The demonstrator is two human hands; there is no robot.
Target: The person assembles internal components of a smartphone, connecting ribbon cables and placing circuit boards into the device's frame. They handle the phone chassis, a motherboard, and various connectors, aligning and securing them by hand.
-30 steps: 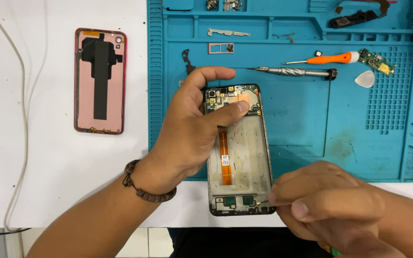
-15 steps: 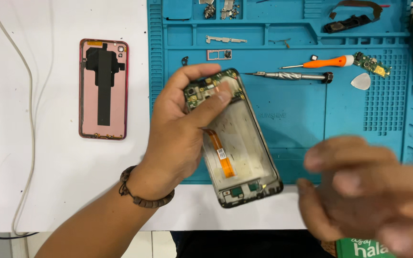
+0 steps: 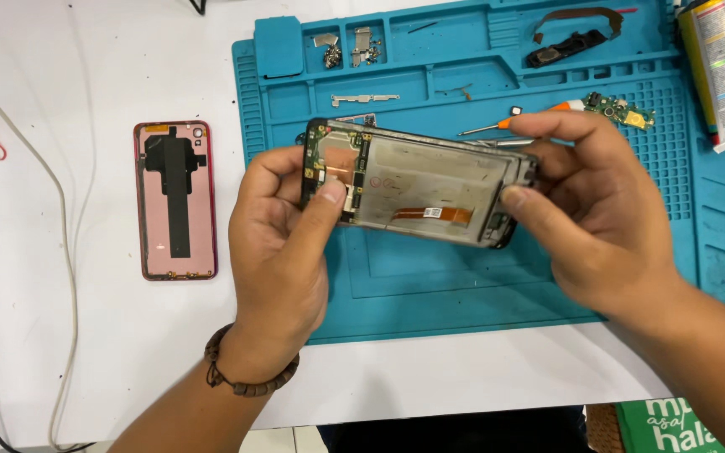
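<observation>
Both hands hold an opened phone frame (image 3: 417,182) sideways above the blue work mat (image 3: 463,277): the left hand (image 3: 283,252) pinches the circuit-board end, thumb on top, and the right hand (image 3: 597,210) grips the opposite end between thumb and fingers. Inside the frame a dark board sits at the left, and an orange flex cable crosses the pale metal middle. A pink back cover (image 3: 174,200) lies on the white table to the left. A yellow glue tube (image 3: 719,71) rests at the mat's top right corner, and a green package (image 3: 673,426) shows at the bottom right.
</observation>
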